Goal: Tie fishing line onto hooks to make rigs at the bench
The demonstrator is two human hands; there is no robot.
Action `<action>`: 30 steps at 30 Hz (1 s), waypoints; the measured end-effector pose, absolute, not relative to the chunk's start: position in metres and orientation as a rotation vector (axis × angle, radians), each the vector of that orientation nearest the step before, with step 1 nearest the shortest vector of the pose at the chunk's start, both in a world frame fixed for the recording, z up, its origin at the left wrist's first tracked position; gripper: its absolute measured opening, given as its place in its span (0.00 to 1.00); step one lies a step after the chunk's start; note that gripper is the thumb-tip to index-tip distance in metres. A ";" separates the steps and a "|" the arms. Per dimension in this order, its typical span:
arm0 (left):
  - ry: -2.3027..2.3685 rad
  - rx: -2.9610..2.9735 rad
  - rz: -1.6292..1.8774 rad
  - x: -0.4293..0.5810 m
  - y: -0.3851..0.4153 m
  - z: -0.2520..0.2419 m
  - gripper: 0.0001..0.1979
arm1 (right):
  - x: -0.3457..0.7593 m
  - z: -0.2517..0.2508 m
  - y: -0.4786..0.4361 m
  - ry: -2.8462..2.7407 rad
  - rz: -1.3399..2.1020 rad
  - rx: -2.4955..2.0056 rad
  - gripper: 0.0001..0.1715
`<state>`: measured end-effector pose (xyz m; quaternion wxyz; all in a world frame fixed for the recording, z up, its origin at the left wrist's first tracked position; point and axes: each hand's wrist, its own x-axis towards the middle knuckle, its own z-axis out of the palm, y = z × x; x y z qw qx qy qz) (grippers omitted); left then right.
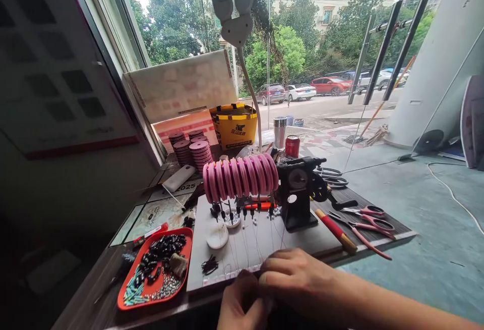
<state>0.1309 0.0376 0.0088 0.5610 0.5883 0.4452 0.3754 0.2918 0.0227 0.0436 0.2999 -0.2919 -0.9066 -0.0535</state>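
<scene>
My left hand (242, 302) and my right hand (293, 272) meet at the front edge of a white board (317, 241). The fingers of both are closed in a pinch; what lies between them is too small or hidden to make out. Behind them a row of pink spools (240, 176) sits side by side on a black hand-crank winder (298, 188). From small black parts under the spools, thin lines (247, 246) run down toward the board's front edge near my hands. A round white lid (217, 236) and a small dish of white beads (232, 218) rest on the board.
An orange tray (121, 297) of black pieces and small metal parts stands at the left. Scissors (374, 221) and a red-handled tool (336, 231) lie right. Behind are stacked spools (200, 153), a yellow bag (234, 130), a red can (292, 146) and a lamp arm (251, 85).
</scene>
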 end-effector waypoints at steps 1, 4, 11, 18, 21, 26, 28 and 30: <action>1.042 1.292 0.818 0.129 0.040 0.011 0.10 | 0.292 0.042 0.027 -2.440 -0.057 -0.805 0.11; 0.995 1.151 0.751 0.127 0.041 0.015 0.07 | 0.291 0.035 0.034 -2.394 0.075 -0.879 0.10; 1.157 2.084 1.529 0.139 0.030 -0.001 0.12 | 0.280 0.038 0.036 -1.995 0.523 -1.069 0.12; 0.597 2.988 1.717 0.131 0.049 -0.003 0.10 | 0.281 0.046 0.040 -1.846 0.696 -1.099 0.11; 0.554 2.900 1.671 0.131 0.050 0.001 0.12 | 0.283 0.044 0.040 -1.845 0.738 -1.106 0.09; 0.750 2.448 1.596 0.139 0.043 0.001 0.14 | 0.289 0.051 0.034 -1.917 0.709 -1.159 0.10; 0.821 2.317 1.548 0.139 0.041 -0.001 0.13 | 0.290 0.058 0.030 -1.996 0.696 -1.171 0.14; 0.861 2.224 1.509 0.138 0.039 -0.002 0.13 | 0.289 0.064 0.027 -2.052 0.728 -1.165 0.09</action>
